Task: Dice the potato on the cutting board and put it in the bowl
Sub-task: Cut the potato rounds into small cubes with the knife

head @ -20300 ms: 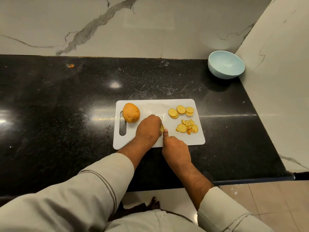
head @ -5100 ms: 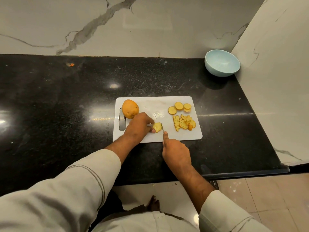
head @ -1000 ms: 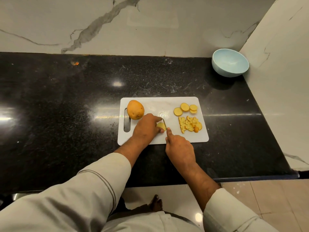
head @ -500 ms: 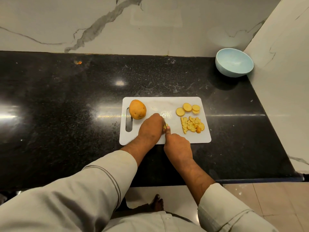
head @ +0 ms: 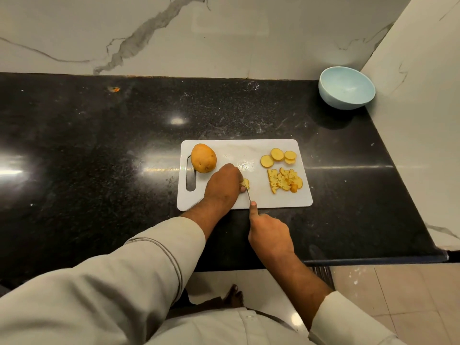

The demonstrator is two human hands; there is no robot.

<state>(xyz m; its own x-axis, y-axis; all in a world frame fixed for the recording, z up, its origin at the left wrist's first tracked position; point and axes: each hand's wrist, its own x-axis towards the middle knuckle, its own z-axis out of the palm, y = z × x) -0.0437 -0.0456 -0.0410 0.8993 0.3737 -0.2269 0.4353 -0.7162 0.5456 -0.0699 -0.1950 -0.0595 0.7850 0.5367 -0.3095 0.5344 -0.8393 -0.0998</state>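
Right hand point(head: 270, 235) grips knife point(head: 248, 196), near edge of cutting board point(head: 281, 197). Left hand point(head: 224, 186) pins potato slice point(head: 246, 183); fingertips touching blade, nick risk. Diced pile point(head: 285, 180), round slices point(head: 277, 156) right; potato half point(head: 203, 158) left. Bowl point(head: 346, 87) well beyond, spill risk.

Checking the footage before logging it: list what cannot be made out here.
Head view only:
- Knife: handle hidden inside the right hand; blade a thin sliver.
- Potato piece being cut: mostly covered by the left hand.
- Diced pile: pieces too small to count.
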